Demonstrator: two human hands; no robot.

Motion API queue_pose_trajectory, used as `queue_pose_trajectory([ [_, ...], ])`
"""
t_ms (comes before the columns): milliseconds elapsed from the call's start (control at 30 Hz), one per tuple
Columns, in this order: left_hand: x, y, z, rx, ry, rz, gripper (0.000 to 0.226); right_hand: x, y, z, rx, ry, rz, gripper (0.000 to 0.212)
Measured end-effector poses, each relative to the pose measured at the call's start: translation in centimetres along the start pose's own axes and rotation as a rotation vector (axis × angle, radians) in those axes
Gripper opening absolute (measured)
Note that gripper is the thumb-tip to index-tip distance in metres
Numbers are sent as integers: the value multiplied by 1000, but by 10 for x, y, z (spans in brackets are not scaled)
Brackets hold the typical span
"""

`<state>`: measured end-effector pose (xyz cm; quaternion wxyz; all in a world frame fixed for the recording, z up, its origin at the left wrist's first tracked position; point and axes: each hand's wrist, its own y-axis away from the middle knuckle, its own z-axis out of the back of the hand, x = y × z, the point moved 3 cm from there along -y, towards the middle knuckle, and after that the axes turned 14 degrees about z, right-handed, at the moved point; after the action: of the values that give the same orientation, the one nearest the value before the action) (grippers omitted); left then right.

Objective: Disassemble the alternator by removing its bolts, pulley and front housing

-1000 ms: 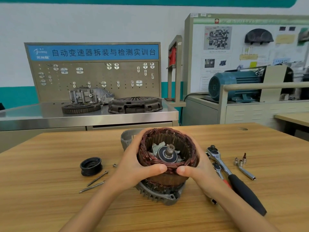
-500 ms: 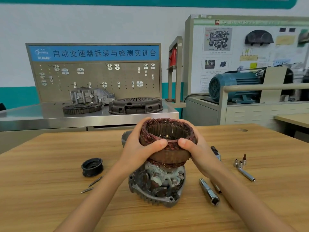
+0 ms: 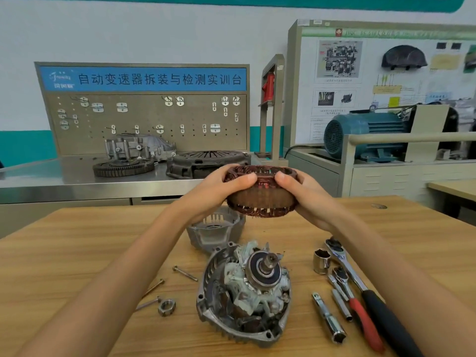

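Stator ring now lifted higher than half a second ago, fully clear of the rotor and held in the air above the wooden table. Left hand and right hand each grasp it, thumbs on the near winding, fingers curled round the sides. Rotor sits upright in the rear housing on the near table. Front housing lies just beyond it. Through bolts and a nut lie left; ratchet and socket right.
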<state>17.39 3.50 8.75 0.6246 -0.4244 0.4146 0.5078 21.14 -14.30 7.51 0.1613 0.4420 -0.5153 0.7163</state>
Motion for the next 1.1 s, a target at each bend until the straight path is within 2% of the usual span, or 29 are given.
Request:
queue_pose_trajectory([
  [100, 7, -23, 10, 34, -107, 27, 77, -18, -12, 14, 63, 155, -27, 68],
  [233, 14, -47, 16, 118, -282, 108, 54, -40, -19, 32, 126, 252, -87, 57],
  [367, 38, -68, 10, 137, -282, 146, 64, -56, -19, 43, 199, 298, -175, 57],
  [467, 57, -79, 2, 157, -298, 194, 60, -69, -17, 53, 240, 386, -244, 75],
  [533, 72, -84, -4, 167, -310, 245, 73, -82, -11, 56, 275, 462, -303, 92],
  [633, 92, -86, -12, 169, -360, 309, 78, -105, 5, 57, 284, 483, -365, 100],
  [733, 96, -91, -17, 155, -462, 341, 95, -117, 8, 61, 297, 508, -391, 107],
  [900, 90, -96, -30, 158, -595, 354, 92, -118, 6, 69, 317, 505, -440, 115],
  [1000, 89, -84, -34, 94, -750, 279, 96, -113, 10, 64, 338, 526, -474, 110],
  [1067, 82, -68, -31, 10, -856, 155, 82, -103, 14, 57, 327, 521, -436, 100],
  [1100, 79, -59, -28, -17, -821, 117, 74, -95, 17, 52, 302, 505, -403, 95],
])
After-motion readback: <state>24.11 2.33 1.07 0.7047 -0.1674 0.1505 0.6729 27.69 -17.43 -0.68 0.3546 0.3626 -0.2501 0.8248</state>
